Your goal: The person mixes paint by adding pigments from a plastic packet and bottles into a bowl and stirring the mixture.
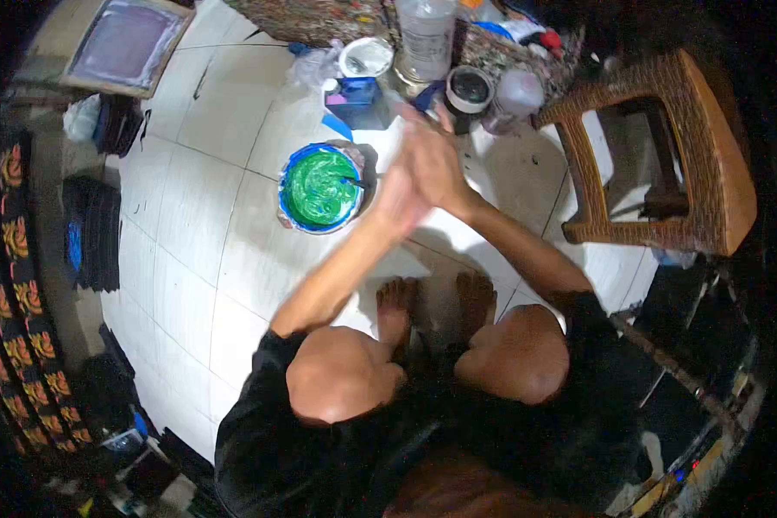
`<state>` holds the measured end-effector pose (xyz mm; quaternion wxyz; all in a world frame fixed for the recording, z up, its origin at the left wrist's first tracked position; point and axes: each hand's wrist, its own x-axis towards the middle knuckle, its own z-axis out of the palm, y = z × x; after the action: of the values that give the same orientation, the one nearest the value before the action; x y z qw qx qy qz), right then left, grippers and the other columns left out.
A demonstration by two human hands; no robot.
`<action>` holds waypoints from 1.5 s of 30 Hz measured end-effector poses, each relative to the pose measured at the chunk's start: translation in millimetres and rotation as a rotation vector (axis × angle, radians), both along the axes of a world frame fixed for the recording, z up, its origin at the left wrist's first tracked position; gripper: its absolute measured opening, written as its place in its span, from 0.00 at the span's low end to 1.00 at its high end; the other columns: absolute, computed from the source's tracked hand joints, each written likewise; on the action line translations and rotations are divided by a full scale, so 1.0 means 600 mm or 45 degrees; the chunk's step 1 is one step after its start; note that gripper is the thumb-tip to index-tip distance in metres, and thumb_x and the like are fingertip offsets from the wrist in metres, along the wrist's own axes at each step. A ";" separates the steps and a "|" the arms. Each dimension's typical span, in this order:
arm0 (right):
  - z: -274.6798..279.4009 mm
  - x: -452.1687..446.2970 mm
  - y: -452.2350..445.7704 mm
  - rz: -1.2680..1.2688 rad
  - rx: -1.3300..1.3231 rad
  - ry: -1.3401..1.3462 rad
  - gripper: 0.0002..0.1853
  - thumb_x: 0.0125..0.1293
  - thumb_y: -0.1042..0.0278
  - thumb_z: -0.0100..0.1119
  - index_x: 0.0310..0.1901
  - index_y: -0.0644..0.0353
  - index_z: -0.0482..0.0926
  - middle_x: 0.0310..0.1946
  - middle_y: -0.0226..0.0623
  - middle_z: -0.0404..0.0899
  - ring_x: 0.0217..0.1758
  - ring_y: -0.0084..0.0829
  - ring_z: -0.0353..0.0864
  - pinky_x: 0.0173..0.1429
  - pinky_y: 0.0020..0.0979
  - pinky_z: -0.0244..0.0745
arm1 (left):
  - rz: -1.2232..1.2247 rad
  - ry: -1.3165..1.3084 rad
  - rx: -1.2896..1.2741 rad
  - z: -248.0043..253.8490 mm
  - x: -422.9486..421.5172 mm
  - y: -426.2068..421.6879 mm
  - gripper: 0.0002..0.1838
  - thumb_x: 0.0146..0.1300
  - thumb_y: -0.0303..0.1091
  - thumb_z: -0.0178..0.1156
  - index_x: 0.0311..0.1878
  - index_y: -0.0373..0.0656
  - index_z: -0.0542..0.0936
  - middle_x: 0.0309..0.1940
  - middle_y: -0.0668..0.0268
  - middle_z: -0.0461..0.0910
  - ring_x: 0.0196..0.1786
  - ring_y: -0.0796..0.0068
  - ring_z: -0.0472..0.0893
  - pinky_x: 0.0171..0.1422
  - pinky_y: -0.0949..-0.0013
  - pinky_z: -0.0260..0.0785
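In the head view my left hand point(395, 197) and my right hand point(438, 160) are pressed against each other above the floor, blurred by motion. The right hand lies flat over the left, its fingers stretched out. Most of the left hand's fingers are hidden or smeared. I make out nothing held between the palms. Just left of them stands a blue-rimmed tub of green paint point(319, 186), with a dark stick or handle at its right side. Beyond the hands are a blue container point(358, 104) and an open jar with dark contents point(470, 86).
A clear plastic container point(426, 43), a white tub point(367, 58) and a translucent jar point(516, 97) stand at the back. A wooden stool point(596, 220) is at the right. A framed screen point(123, 45) lies at far left, above dark stacks and patterned cloth point(30, 319).
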<state>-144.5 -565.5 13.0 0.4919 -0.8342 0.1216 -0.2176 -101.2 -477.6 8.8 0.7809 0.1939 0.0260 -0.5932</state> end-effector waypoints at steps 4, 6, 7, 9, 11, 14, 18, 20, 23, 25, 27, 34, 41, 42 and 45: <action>-0.149 -0.016 0.036 -0.159 0.840 0.087 0.28 0.75 0.54 0.31 0.66 0.68 0.61 0.69 0.50 0.59 0.71 0.46 0.59 0.76 0.43 0.42 | 0.215 -0.550 0.532 -0.103 -0.026 0.002 0.34 0.72 0.58 0.42 0.72 0.45 0.58 0.69 0.64 0.63 0.68 0.65 0.65 0.68 0.61 0.61; -0.230 -0.058 0.062 -0.288 1.427 0.056 0.34 0.74 0.45 0.33 0.70 0.64 0.56 0.71 0.46 0.54 0.74 0.42 0.52 0.76 0.40 0.42 | 0.010 -0.792 0.594 -0.076 -0.031 -0.005 0.36 0.73 0.56 0.40 0.75 0.44 0.51 0.75 0.60 0.51 0.74 0.62 0.57 0.73 0.61 0.52; -0.244 -0.070 0.052 -0.349 1.695 0.019 0.37 0.73 0.40 0.34 0.71 0.62 0.53 0.73 0.45 0.52 0.76 0.40 0.48 0.76 0.38 0.41 | -0.036 -0.933 0.594 -0.117 -0.049 -0.011 0.36 0.73 0.56 0.40 0.75 0.43 0.51 0.75 0.59 0.51 0.74 0.62 0.56 0.74 0.62 0.50; -0.266 -0.102 0.054 -0.435 2.001 -0.016 0.40 0.72 0.36 0.34 0.73 0.60 0.51 0.74 0.43 0.50 0.77 0.38 0.44 0.77 0.37 0.41 | -0.085 -0.988 0.756 -0.100 -0.111 -0.034 0.34 0.74 0.51 0.39 0.74 0.39 0.52 0.75 0.58 0.50 0.75 0.63 0.52 0.77 0.65 0.43; -0.224 -0.084 0.058 -0.625 1.436 0.060 0.37 0.72 0.38 0.37 0.73 0.57 0.53 0.74 0.41 0.49 0.77 0.37 0.46 0.75 0.36 0.44 | -0.060 -0.831 0.733 -0.160 -0.074 -0.048 0.32 0.74 0.49 0.39 0.74 0.40 0.54 0.73 0.58 0.54 0.74 0.64 0.56 0.75 0.65 0.47; -0.209 -0.107 0.096 -0.269 0.673 0.367 0.43 0.72 0.39 0.40 0.74 0.61 0.38 0.77 0.47 0.35 0.78 0.53 0.37 0.78 0.43 0.35 | 0.087 -0.472 0.726 -0.223 -0.038 -0.038 0.29 0.74 0.46 0.40 0.73 0.41 0.58 0.71 0.59 0.61 0.70 0.64 0.63 0.71 0.64 0.57; -0.209 -0.097 0.000 -0.510 0.332 0.312 0.26 0.75 0.57 0.35 0.72 0.50 0.56 0.74 0.46 0.47 0.78 0.44 0.42 0.76 0.43 0.39 | -0.106 -0.091 0.312 -0.113 -0.090 -0.058 0.28 0.74 0.52 0.43 0.68 0.43 0.63 0.64 0.63 0.70 0.63 0.62 0.72 0.69 0.58 0.63; -0.251 -0.113 -0.011 -0.430 -0.019 0.193 0.25 0.71 0.67 0.41 0.70 0.52 0.63 0.74 0.45 0.48 0.79 0.45 0.40 0.76 0.46 0.40 | -0.105 -0.391 0.578 -0.119 -0.098 -0.060 0.27 0.75 0.49 0.42 0.69 0.42 0.61 0.66 0.57 0.67 0.62 0.62 0.73 0.69 0.60 0.63; -0.261 -0.147 0.022 -0.095 -0.218 0.103 0.24 0.64 0.76 0.47 0.64 0.59 0.69 0.70 0.50 0.57 0.73 0.50 0.55 0.73 0.45 0.51 | 0.184 -0.479 0.542 -0.186 -0.052 -0.048 0.27 0.75 0.46 0.43 0.69 0.39 0.60 0.64 0.54 0.68 0.62 0.64 0.72 0.68 0.62 0.64; -0.226 -0.152 0.018 -0.038 -0.037 0.177 0.22 0.60 0.81 0.48 0.57 0.68 0.74 0.67 0.53 0.64 0.66 0.53 0.67 0.69 0.43 0.61 | 0.043 -0.550 0.735 -0.273 -0.023 -0.018 0.24 0.74 0.41 0.46 0.64 0.33 0.65 0.61 0.53 0.71 0.60 0.64 0.74 0.65 0.65 0.66; -0.224 -0.120 -0.023 -0.261 -0.031 0.222 0.22 0.59 0.82 0.48 0.57 0.76 0.70 0.67 0.55 0.62 0.64 0.53 0.69 0.66 0.42 0.65 | -0.235 -1.205 1.070 -0.299 -0.067 -0.013 0.20 0.72 0.37 0.46 0.57 0.31 0.72 0.53 0.53 0.76 0.50 0.66 0.77 0.57 0.67 0.69; -0.230 -0.104 -0.023 0.162 -0.550 0.523 0.38 0.55 0.69 0.60 0.66 0.76 0.57 0.68 0.63 0.55 0.69 0.55 0.61 0.72 0.44 0.56 | 0.055 -0.410 0.600 -0.263 -0.038 -0.020 0.18 0.73 0.35 0.40 0.57 0.34 0.70 0.51 0.53 0.76 0.53 0.60 0.77 0.59 0.62 0.72; -0.237 -0.107 -0.004 0.096 -0.624 0.535 0.37 0.59 0.63 0.54 0.67 0.74 0.58 0.71 0.58 0.52 0.78 0.50 0.41 0.77 0.54 0.36 | 0.062 -0.937 0.973 -0.219 -0.044 -0.059 0.23 0.72 0.41 0.48 0.61 0.32 0.70 0.54 0.52 0.76 0.54 0.64 0.77 0.58 0.66 0.69; -0.240 -0.110 0.008 0.159 -0.770 0.577 0.37 0.60 0.62 0.54 0.67 0.74 0.57 0.71 0.58 0.52 0.78 0.50 0.41 0.77 0.54 0.34 | 0.061 -0.938 0.980 -0.254 -0.030 -0.051 0.23 0.72 0.41 0.48 0.61 0.32 0.70 0.54 0.52 0.76 0.54 0.64 0.77 0.58 0.66 0.69; -0.183 -0.109 0.012 0.348 -0.869 0.800 0.27 0.59 0.64 0.54 0.57 0.74 0.69 0.65 0.60 0.62 0.75 0.53 0.49 0.78 0.53 0.36 | -0.085 -0.492 0.987 -0.270 -0.015 -0.039 0.16 0.73 0.39 0.47 0.46 0.35 0.76 0.36 0.61 0.79 0.35 0.72 0.79 0.40 0.70 0.74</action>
<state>-209.6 -558.6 -96.6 0.1538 -0.9817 0.0751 0.0840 -110.5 -500.9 -152.9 0.6212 0.5811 0.0940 -0.5173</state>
